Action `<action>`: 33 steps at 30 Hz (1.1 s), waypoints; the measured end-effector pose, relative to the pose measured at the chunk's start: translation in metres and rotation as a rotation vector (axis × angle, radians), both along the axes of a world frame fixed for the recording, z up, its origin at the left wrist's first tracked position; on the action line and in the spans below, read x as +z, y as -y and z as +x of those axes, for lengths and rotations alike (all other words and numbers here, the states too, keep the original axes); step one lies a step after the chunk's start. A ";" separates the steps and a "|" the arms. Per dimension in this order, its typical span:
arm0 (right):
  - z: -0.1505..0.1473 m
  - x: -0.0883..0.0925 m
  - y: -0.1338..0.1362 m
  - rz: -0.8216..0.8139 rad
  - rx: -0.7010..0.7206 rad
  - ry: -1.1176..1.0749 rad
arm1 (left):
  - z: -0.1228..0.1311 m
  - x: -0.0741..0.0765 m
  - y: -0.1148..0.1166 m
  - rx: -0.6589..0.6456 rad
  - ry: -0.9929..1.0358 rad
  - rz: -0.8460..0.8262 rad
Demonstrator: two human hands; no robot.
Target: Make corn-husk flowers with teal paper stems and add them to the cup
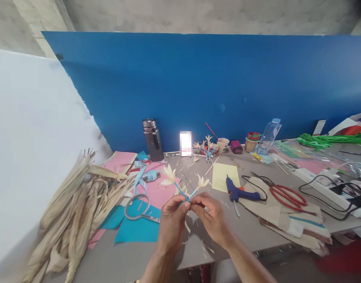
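Note:
Two cream husk flowers on blue-wrapped stems meet in a V between my hands, above the table's front half. My left hand (175,218) pinches the base of the left flower (168,176) between thumb and fingers. Close against it, my right hand (209,214) pinches the lower stem of the right flower (202,182). The fingertips of both hands nearly touch and hide the point where the stems join. Behind them, a finished-looking spray of similar flowers (209,148) with blue stems stands near a paper cup (223,144).
Dried corn husks (77,212) pile at left, beside blue paper (136,232) and grey-handled scissors (137,208). A blue glue gun (242,193), red-handled scissors (288,196) and a power strip (322,188) with cables lie right. A dark thermos (153,141) and lit phone (185,144) stand behind.

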State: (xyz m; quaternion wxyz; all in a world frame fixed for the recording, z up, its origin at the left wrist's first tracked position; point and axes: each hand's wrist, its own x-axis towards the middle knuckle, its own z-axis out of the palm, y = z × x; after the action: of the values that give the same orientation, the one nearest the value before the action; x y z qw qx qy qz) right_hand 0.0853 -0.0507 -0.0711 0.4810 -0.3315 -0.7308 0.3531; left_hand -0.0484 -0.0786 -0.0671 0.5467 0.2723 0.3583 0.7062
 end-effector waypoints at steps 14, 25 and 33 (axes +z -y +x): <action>0.004 0.018 0.002 0.097 -0.155 -0.078 | 0.003 0.005 0.008 -0.086 -0.053 -0.047; 0.006 0.019 0.004 0.228 -0.174 -0.027 | 0.008 -0.005 0.003 -0.038 -0.041 -0.051; 0.006 0.007 0.006 -0.038 -0.079 0.057 | 0.005 0.000 0.005 -0.016 0.162 -0.090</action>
State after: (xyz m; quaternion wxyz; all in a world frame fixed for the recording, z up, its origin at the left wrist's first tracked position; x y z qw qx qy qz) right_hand 0.0918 -0.0565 -0.0646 0.4672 -0.3789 -0.7237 0.3383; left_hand -0.0429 -0.0840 -0.0673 0.5912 0.1924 0.3423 0.7045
